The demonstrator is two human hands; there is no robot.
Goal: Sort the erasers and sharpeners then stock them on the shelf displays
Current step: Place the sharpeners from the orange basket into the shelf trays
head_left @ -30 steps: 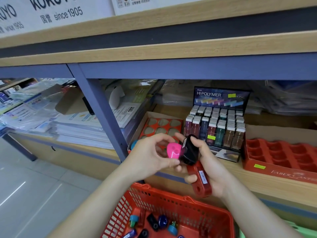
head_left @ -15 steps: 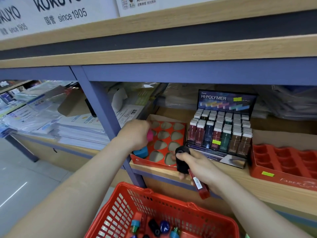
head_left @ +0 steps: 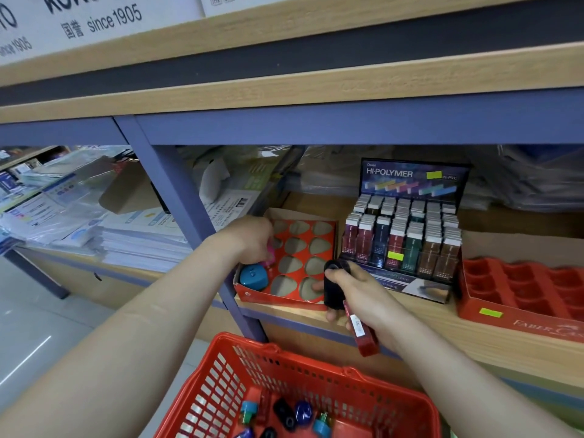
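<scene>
My left hand (head_left: 252,240) reaches into the red sharpener display tray (head_left: 286,298) on the shelf and holds a pink sharpener (head_left: 270,256) over a slot at the tray's left side. A blue sharpener (head_left: 252,277) sits in the front-left slot. My right hand (head_left: 357,295) grips a black sharpener (head_left: 334,287) and a red eraser (head_left: 361,333) at the tray's front right corner. Below, a red basket (head_left: 227,374) holds several loose sharpeners (head_left: 284,412).
A Hi-Polymer eraser display (head_left: 404,235) full of erasers stands right of the tray. An empty red Faber-Castell tray (head_left: 518,298) lies further right. A blue shelf post (head_left: 177,197) divides off stacked paper packs (head_left: 139,235) on the left.
My left hand carried the pink sharpener from in front of me into the red display tray. My right hand, still holding the black sharpener and red eraser, lowered to the tray's front edge.
</scene>
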